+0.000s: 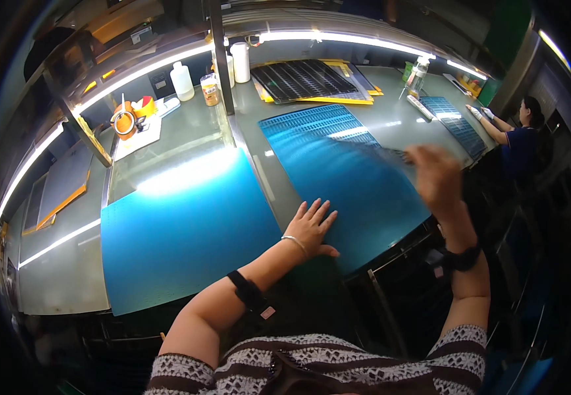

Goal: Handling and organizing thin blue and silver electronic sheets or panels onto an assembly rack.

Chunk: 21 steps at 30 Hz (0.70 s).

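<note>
A blue sheet [364, 197] with rows of small slots at its far end lies on the bench in front of me. My left hand [311, 227] rests with spread fingers at its near left edge, holding nothing. My right hand [438, 181], smeared by motion, is raised above the sheet's right edge with its fingers pinched together. From the pinch a thin, see-through film [381, 158] appears to stretch left over the sheet, too blurred to make out clearly. Left of it lies a second, plain blue sheet [180, 237].
At the back stand a white bottle [182, 81], a small jar [209, 90] and a stack of dark slotted panels [305, 80]. Orange tape rolls [125, 123] lie back left. A metal post [221, 59] rises between. Far right, another person [522, 135] works at a slotted panel [455, 125].
</note>
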{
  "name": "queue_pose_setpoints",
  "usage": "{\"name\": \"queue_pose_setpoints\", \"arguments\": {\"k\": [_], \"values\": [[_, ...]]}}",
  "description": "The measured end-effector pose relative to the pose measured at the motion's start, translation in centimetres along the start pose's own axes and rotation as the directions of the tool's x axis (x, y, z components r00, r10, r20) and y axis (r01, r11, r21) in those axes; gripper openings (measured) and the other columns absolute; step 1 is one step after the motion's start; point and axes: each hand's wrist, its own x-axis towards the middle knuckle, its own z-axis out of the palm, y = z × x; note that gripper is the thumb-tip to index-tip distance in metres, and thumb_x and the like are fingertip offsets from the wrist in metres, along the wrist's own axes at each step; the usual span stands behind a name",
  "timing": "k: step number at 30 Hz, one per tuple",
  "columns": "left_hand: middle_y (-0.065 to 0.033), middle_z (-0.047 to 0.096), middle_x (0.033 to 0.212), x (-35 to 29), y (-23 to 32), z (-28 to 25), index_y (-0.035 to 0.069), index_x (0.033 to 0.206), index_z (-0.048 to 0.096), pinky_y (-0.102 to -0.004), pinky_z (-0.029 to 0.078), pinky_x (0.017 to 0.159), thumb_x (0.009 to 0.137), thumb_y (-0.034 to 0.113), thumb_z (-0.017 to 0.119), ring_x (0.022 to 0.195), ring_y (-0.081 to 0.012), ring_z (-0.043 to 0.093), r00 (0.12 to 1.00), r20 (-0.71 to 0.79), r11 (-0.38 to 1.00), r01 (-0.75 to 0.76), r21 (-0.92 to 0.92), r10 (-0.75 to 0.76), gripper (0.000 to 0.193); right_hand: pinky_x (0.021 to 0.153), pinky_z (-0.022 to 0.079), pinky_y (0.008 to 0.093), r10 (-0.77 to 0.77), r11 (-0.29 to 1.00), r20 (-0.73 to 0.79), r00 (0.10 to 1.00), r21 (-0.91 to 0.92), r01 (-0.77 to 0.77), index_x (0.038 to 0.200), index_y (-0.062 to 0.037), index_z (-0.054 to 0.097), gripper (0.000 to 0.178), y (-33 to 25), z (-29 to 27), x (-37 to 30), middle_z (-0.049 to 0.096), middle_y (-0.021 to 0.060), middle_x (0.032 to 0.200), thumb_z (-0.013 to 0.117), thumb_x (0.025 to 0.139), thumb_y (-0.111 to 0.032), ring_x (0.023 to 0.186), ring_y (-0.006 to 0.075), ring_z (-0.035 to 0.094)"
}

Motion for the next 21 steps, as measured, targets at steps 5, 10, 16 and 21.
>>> {"name": "queue_pose_setpoints", "arguments": {"k": [5, 10, 16, 21], "values": [[-0.0164, 0.032, 0.142, 0.2, 0.0, 0.3, 0.009, 0.136, 0.035, -0.0482, 0.018, 0.108, 0.076, 0.063, 0.052, 0.133, -0.033, 0.026, 0.993, 0.061, 0.994, 0.104, 0.02, -0.105, 0.083, 0.063, 0.044, 0.0395, -0.126, 0.991, -0.151, 0.98, 0.034, 0.133, 0.084, -0.004, 0.062, 0.011, -3.8, -5.3, 1.6, 0.058, 0.0089, 0.07, 0.06, 0.074, 0.001, 0.067, 0.0265, 0.059], [-0.016, 0.048, 0.129, -4.4, -8.6, -2.3, 0.007, 0.135, 0.034, -0.0505, 0.036, 0.098, 0.086, 0.065, 0.035, 0.12, -0.0348, 0.044, 0.752, 0.322, -0.574, -0.091, -0.814, -0.576, 0.076, 0.058, 0.039, 0.0369, -0.011, 0.979, 0.019, 1.0, -0.205, 0.014, 0.093, -0.0038, 0.067, 0.016, -4.6, -7.3, -4.9, 0.045, 0.0062, 0.06, 0.061, 0.078, -0.004, 0.053, 0.0243, 0.042], [-0.0168, 0.061, 0.105, -11.1, -13.0, -9.4, -0.001, 0.113, 0.05, -0.0335, 0.055, 0.068, 0.09, 0.04, 0.05, 0.086, -0.0272, 0.065, 0.547, 0.413, -0.28, 0.313, -0.907, -0.728, 0.047, 0.061, 0.045, 0.0317, 0.348, 0.803, 0.341, 0.873, 0.373, -0.465, 0.098, 0.0005, 0.065, 0.02, -5.6, -2.4, -13.6, 0.064, 0.0131, 0.079, 0.062, 0.082, -0.012, 0.068, 0.0228, 0.058], [-0.0107, 0.066, 0.074, -14.2, -13.9, -9.8, -0.002, 0.097, 0.061, -0.0216, 0.039, 0.044, 0.084, 0.019, 0.06, 0.051, -0.0091, 0.055, 0.5, -0.033, 0.268, 0.407, -0.873, -0.866, 0.025, 0.054, 0.044, 0.0203, 0.714, 0.322, 0.426, 0.555, 0.505, -0.801, 0.109, 0.0015, 0.061, 0.023, -8.0, 1.1, -16.0, 0.065, 0.0083, 0.086, 0.052, 0.088, -0.004, 0.061, 0.0085, 0.055]]}}
